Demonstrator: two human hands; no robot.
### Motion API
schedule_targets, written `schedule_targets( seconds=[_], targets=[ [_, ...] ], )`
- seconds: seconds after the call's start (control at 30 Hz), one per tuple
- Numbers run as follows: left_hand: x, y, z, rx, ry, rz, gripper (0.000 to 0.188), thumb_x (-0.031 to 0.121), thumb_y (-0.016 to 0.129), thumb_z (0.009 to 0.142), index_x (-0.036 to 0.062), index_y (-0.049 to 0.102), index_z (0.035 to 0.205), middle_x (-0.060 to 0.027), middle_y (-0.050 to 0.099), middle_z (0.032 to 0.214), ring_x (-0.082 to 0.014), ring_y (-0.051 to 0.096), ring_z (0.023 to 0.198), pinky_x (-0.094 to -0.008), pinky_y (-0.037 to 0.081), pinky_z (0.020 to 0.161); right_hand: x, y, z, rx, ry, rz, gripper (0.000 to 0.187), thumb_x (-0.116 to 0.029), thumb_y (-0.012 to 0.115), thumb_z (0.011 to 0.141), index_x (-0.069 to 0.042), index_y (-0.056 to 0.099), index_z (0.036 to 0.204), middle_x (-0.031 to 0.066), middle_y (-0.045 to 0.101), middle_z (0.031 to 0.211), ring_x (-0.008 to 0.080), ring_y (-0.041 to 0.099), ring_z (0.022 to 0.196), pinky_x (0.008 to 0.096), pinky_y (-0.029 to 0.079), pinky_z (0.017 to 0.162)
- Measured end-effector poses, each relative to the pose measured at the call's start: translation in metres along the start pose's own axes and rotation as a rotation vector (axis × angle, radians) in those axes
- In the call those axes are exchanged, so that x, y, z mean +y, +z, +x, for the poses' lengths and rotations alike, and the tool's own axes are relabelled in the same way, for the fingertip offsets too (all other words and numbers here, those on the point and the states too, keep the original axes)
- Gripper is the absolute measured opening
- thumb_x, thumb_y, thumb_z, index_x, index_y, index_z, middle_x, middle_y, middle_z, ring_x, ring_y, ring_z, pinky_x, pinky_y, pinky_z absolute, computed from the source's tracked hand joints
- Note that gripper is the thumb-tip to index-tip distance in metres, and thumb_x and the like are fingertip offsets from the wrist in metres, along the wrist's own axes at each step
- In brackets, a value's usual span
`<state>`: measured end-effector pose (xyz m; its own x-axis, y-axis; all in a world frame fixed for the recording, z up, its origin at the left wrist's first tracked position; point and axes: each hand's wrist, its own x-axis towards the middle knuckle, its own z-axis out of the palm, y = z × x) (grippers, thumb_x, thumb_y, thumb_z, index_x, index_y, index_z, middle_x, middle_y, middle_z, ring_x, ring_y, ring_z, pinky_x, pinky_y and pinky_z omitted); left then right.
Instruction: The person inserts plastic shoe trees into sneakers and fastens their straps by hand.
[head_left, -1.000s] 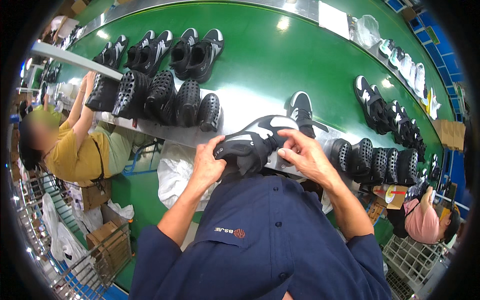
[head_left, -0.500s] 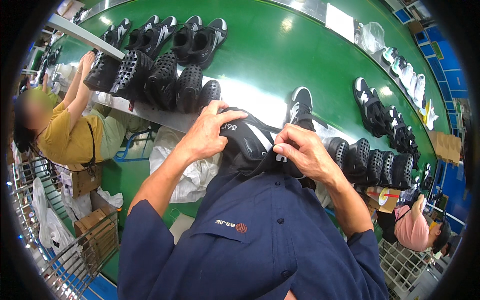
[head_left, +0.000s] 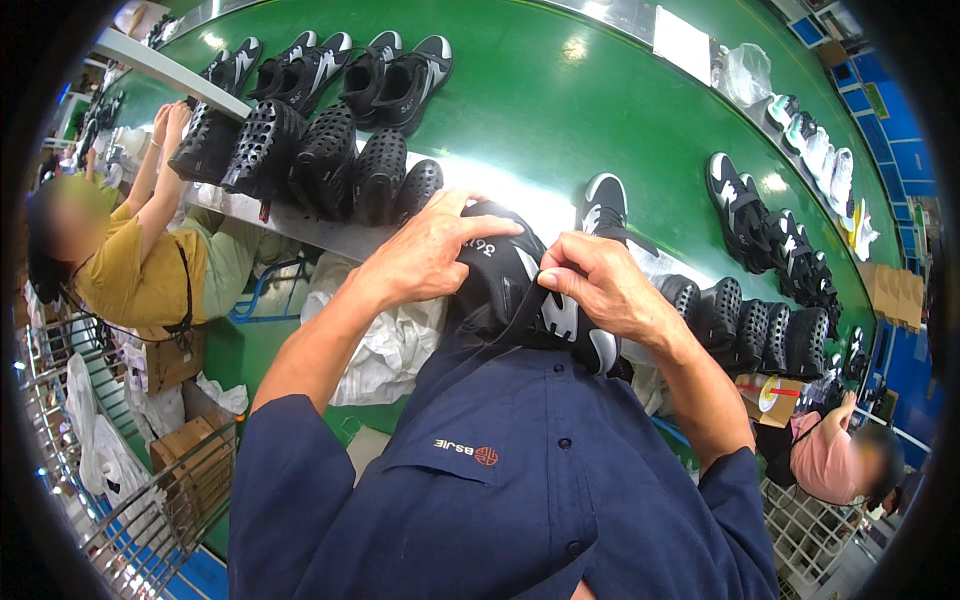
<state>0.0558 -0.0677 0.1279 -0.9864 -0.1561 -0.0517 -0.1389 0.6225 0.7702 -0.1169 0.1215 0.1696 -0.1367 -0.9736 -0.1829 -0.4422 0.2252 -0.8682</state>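
A black shoe (head_left: 488, 275) with white markings and a white-tipped toe is against my front, its toe pointing down and to the right. My left hand (head_left: 425, 250) grips it round the heel end, the index finger laid along the top. Between thumb and fingers, my right hand (head_left: 605, 285) pinches a black strap (head_left: 520, 315) that runs across the shoe; its far end is hidden. Just beyond my right hand, another black shoe (head_left: 605, 205) with a white toe stands on the metal table edge.
Black shoe-shaped pieces full of holes (head_left: 265, 145) line the table edge on the left, with more (head_left: 720, 320) on the right. Finished-looking black-and-white shoes (head_left: 410, 80) stand on the green belt (head_left: 540, 100). Co-workers sit at either side; a wire cart (head_left: 200, 490) is at lower left.
The shoe has turned and tipped, so its white toe now shows at lower right. Both hands have shifted slightly, the left to the right and the right a little upward.
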Motion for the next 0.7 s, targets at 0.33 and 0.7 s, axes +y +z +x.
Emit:
schedule_targets(
  seconds=[0.33,0.7],
  targets=[
    [-0.002,-0.006,0.004,-0.035,0.038,-0.01,0.076,-0.011,0.058,0.057,0.0165,0.067,0.127,-0.0219,0.045,0.138,-0.0401,0.043,0.133,-0.0443,0.036,0.113,0.011,-0.001,0.023,-0.072,-0.124,-0.109,0.02,-0.019,0.065,0.091,0.001,0.06,0.092,0.0177,0.062,0.084,0.0367,0.061,0.081,0.0443,0.047,0.074],
    [-0.007,-0.003,0.006,-0.056,0.041,0.008,0.07,-0.01,0.059,0.059,0.0123,0.066,0.126,-0.0228,0.045,0.139,-0.0411,0.043,0.133,-0.0451,0.034,0.114,0.012,0.004,0.036,-0.091,-0.148,-0.109,0.019,-0.019,0.066,0.091,0.0,0.06,0.092,0.018,0.061,0.084,0.0383,0.06,0.081,0.0457,0.047,0.073]
  ],
)
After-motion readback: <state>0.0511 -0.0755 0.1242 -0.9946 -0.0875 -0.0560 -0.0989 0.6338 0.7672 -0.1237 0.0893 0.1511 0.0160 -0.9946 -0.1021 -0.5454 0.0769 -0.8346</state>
